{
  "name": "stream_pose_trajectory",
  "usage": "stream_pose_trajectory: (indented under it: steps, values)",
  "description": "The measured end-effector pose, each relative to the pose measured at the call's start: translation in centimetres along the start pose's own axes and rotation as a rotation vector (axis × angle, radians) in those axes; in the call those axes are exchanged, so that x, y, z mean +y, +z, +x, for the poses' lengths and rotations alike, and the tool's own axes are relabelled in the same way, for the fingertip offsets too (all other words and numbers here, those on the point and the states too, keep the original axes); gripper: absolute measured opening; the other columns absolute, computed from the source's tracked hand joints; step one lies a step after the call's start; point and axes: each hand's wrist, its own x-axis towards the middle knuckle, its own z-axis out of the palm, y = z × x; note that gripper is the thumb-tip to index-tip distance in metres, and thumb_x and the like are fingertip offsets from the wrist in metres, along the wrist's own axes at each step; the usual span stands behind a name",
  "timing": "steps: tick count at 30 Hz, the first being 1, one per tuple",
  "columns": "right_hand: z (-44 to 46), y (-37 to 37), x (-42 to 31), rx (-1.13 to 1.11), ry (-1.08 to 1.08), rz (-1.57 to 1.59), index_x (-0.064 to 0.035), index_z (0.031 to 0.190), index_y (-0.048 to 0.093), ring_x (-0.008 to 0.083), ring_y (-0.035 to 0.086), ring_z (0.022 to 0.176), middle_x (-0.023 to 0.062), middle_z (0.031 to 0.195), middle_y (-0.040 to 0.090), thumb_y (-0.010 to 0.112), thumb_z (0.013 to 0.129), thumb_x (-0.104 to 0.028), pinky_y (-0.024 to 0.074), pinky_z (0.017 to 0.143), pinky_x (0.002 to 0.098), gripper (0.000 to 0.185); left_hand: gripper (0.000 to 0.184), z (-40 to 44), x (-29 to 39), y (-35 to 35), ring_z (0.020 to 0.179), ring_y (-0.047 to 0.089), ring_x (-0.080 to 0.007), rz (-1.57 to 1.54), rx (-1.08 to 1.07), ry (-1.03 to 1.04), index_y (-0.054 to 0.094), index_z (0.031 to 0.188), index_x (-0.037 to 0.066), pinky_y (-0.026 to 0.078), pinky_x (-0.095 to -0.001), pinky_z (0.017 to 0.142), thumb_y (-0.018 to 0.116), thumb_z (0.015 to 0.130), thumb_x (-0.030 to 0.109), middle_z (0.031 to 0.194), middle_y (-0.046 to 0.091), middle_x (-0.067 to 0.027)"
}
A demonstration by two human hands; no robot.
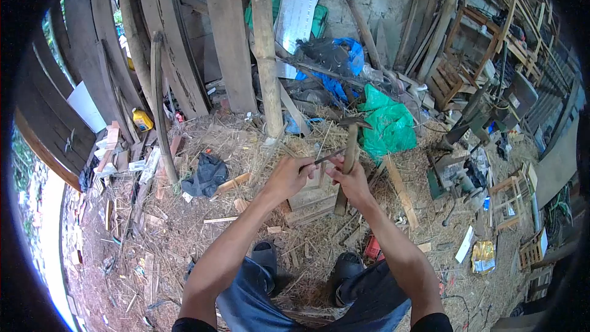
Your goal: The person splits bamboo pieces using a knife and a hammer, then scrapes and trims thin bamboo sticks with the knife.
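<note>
My left hand [292,176] is closed around one end of a thin, dark, narrow piece [324,157], perhaps metal; its exact kind is unclear. It slants up to the right toward my other hand. In my right hand [350,181] is a hammer [351,147], its wooden handle wrapped by the fingers. The hammer stands nearly upright with its head at the top. The fingertips of my right hand are close to the thin piece's far end; whether they touch it I cannot tell. Beneath both hands is a pale wooden block [311,201], partly covered by them.
Wood shavings and scraps cover the ground around my sandals [265,257]. Ahead are a wooden post [264,55] and a green plastic bag [387,124]. A black plastic bag [206,175] lies to the left, a yellow bottle [142,120] farther left. Stacked wooden frames [485,43] stand right.
</note>
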Motion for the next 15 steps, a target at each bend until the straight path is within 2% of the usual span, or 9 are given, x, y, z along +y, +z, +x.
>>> stream_pose_trajectory:
  steps: [2,3,4,6,7,9,10,12,15]
  values:
    - [-0.1,0.6,-0.4,-0.174,0.037,-0.009,-0.0044,0.098,0.040,0.0129,0.059,0.079,0.0149,0.114,0.058,0.062,0.081,0.003,0.0473,0.055,0.0262,0.029,0.015,0.0,0.0,0.5,0.059,0.052,-0.0228,-0.036,-0.013,-0.017,0.065,0.089,0.002,0.043,-0.0357,0.061,0.057,0.087,0.015,0.065,0.059,-0.0112]
    - [0.0,0.7,-0.2,-0.175,0.035,0.019,-0.0030,0.097,0.043,0.0139,0.059,0.078,0.0129,0.106,0.059,0.062,0.082,0.003,0.0496,0.056,0.0274,0.025,0.016,0.0,0.2,0.6,0.060,0.053,-0.0232,-0.075,-0.014,-0.029,0.065,0.089,0.002,0.044,-0.0356,0.062,0.056,0.087,0.016,0.067,0.060,-0.0113]
    - [0.0,0.8,0.0,-0.176,0.041,0.021,-0.0030,0.097,0.043,0.0139,0.059,0.078,0.0129,0.106,0.059,0.062,0.082,0.003,0.0496,0.056,0.0274,0.025,0.016,-0.1,0.2,0.6,0.060,0.053,-0.0232,-0.076,-0.016,-0.036,0.065,0.089,0.002,0.044,-0.0356,0.062,0.056,0.087,0.016,0.067,0.060,-0.0113]
    - [0.1,0.9,0.2,-0.128,0.051,-0.065,-0.0015,0.098,0.043,0.0145,0.059,0.077,0.0090,0.095,0.057,0.061,0.083,0.002,0.0533,0.059,0.0291,0.023,0.017,0.0,-0.1,0.2,0.068,0.058,-0.0245,-0.010,-0.054,-0.030,0.065,0.091,0.002,0.045,-0.0357,0.066,0.057,0.087,0.017,0.075,0.063,-0.0123]
    - [0.2,1.0,0.2,-0.132,0.054,-0.063,-0.0015,0.098,0.043,0.0145,0.059,0.077,0.0090,0.095,0.057,0.061,0.083,0.002,0.0533,0.059,0.0291,0.023,0.017,0.0,-0.7,0.4,0.068,0.058,-0.0245,-0.009,-0.054,-0.035,0.065,0.091,0.002,0.045,-0.0357,0.066,0.057,0.087,0.017,0.075,0.063,-0.0123]
    - [0.0,1.0,0.1,-0.142,0.039,-0.029,-0.0012,0.096,0.046,0.0143,0.061,0.074,0.0042,0.083,0.056,0.061,0.084,0.001,0.0536,0.064,0.0286,0.020,0.020,-0.2,-1.4,0.8,0.080,0.062,-0.0258,-0.005,0.001,0.021,0.066,0.097,0.004,0.046,-0.0356,0.071,0.057,0.088,0.019,0.087,0.066,-0.0140]
    - [0.1,1.1,0.0,-0.144,0.041,-0.029,-0.0012,0.096,0.046,0.0143,0.061,0.074,0.0042,0.083,0.056,0.061,0.084,0.001,0.0536,0.064,0.0286,0.020,0.020,-0.2,-1.4,0.9,0.080,0.062,-0.0258,-0.004,0.001,0.018,0.066,0.097,0.004,0.046,-0.0356,0.071,0.057,0.088,0.019,0.087,0.066,-0.0140]
    - [0.1,1.1,-0.1,-0.151,0.053,0.001,-0.0016,0.096,0.044,0.0160,0.062,0.078,0.0060,0.085,0.056,0.059,0.084,0.003,0.0546,0.069,0.0297,0.019,0.025,-0.4,-1.0,0.8,0.091,0.062,-0.0316,-0.109,-0.014,-0.048,0.064,0.106,0.002,0.046,-0.0384,0.080,0.056,0.088,0.018,0.096,0.066,-0.0172]
    - [0.3,0.9,0.2,-0.137,0.068,0.001,-0.0017,0.096,0.043,0.0176,0.063,0.081,0.0069,0.086,0.056,0.057,0.085,0.004,0.0549,0.072,0.0303,0.019,0.026,-0.3,-0.3,0.5,0.096,0.062,-0.0297,-0.120,-0.044,-0.125,0.063,0.106,0.001,0.046,-0.0372,0.082,0.056,0.089,0.020,0.101,0.065,-0.0173]
